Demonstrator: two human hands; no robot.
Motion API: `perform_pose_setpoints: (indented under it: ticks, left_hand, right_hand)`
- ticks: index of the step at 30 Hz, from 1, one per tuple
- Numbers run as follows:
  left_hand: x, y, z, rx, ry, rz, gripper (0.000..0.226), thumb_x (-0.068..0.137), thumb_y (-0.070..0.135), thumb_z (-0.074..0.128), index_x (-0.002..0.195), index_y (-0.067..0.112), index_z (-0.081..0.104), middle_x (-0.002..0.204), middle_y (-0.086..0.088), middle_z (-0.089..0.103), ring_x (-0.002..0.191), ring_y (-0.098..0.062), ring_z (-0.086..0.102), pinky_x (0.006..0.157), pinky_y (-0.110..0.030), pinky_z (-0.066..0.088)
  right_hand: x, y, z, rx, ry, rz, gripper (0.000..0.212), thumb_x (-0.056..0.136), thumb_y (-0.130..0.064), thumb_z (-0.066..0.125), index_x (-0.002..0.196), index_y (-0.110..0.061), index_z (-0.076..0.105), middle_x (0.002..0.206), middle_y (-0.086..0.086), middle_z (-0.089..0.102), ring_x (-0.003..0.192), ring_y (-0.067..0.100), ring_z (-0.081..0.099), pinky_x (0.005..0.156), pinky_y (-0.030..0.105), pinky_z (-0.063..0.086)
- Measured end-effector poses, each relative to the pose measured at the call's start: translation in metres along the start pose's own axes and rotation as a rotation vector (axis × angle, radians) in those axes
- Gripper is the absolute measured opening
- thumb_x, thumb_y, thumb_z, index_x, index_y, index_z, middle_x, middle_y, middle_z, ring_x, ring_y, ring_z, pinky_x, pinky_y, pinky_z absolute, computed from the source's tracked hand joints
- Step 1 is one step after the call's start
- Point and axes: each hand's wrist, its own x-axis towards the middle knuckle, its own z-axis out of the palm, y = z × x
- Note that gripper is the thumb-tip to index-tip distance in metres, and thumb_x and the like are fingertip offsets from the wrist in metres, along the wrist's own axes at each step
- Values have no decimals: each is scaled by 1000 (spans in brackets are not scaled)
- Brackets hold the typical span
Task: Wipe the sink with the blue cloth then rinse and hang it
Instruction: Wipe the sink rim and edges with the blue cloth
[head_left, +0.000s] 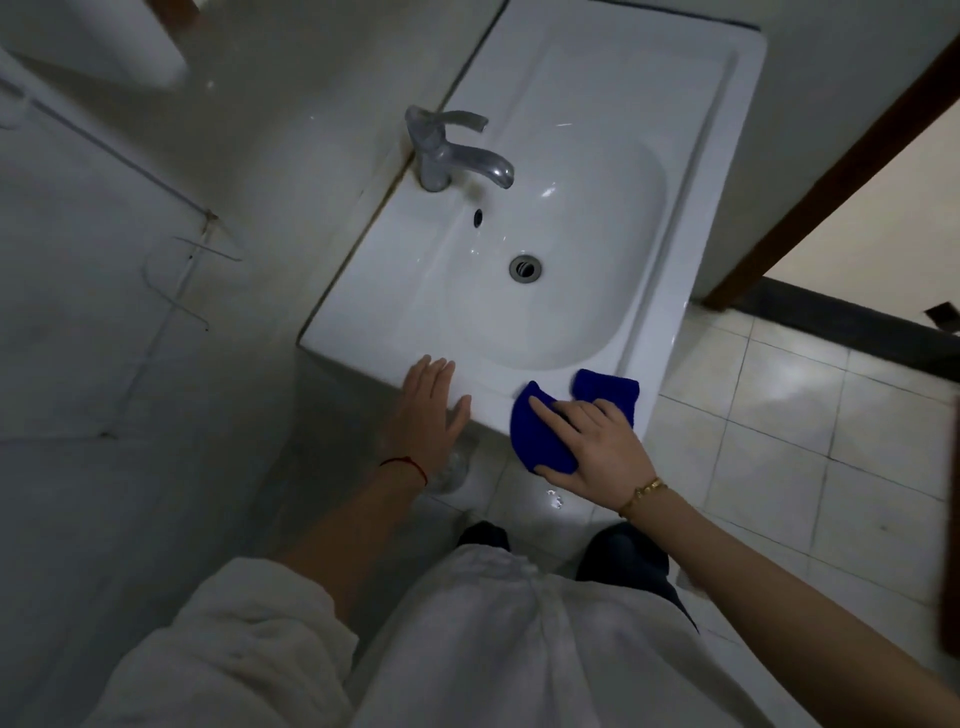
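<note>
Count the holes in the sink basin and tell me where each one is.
2. The overflow slot sits on the basin wall just below the faucet spout. The round drain lies at the basin bottom, nearer the hands. None appears hidden.

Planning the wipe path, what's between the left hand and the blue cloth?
Only bare white sink rim, seen in the head view, separates the left hand from the blue cloth.

wire rack (182, 280) on left wall | tiled floor (810, 426) | wooden door frame (831, 171)
</note>
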Motion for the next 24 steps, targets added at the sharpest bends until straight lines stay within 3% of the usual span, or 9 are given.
perform_pose_setpoints:
  ticks: [5, 9, 12, 19, 24]
  left_hand:
    - [-12, 60, 21, 28, 94, -24, 47, 97, 29, 50, 130, -4, 55, 132, -19, 57, 133, -37, 45, 110, -50, 40]
    - [-20, 107, 43, 56, 142, -86, 48, 95, 34, 48, 123, -3, 60, 124, -18, 61, 128, -37, 50, 109, -48, 42]
    - [-25, 139, 57, 45, 191, -157, 49, 94, 35, 45, 118, -5, 62, 121, -19, 62, 127, -38, 51, 105, -50, 45]
    - [-31, 195, 84, 4, 185, -350, 51, 96, 38, 51, 124, -4, 59, 129, -17, 59, 137, -34, 40, 114, -48, 35]
    - [-23, 226, 100, 2, 224, -425, 55, 96, 43, 44, 123, -2, 60, 124, -15, 62, 133, -34, 44, 118, -47, 28]
  right_hand:
    - [-16, 59, -18, 81, -87, -210, 80, 80, -72, 50, 140, -20, 47, 120, -3, 62, 112, 18, 55, 107, 35, 28]
    - [-10, 111, -32, 84, -237, -390, 82, 77, -82, 42, 140, -29, 46, 136, -7, 52, 130, 16, 42, 113, 39, 25]
    - [5, 150, -39, 57, -246, -475, 82, 76, -78, 49, 141, -29, 44, 143, -4, 47, 134, 20, 38, 113, 41, 25]
    - [66, 208, -61, -72, -345, -602, 81, 73, -76, 52, 138, -30, 43, 133, -4, 51, 127, 23, 42, 110, 42, 24]
    - [78, 216, -57, -61, -342, -686, 79, 72, -75, 55, 137, -31, 45, 129, -5, 54, 124, 22, 45, 109, 43, 26]
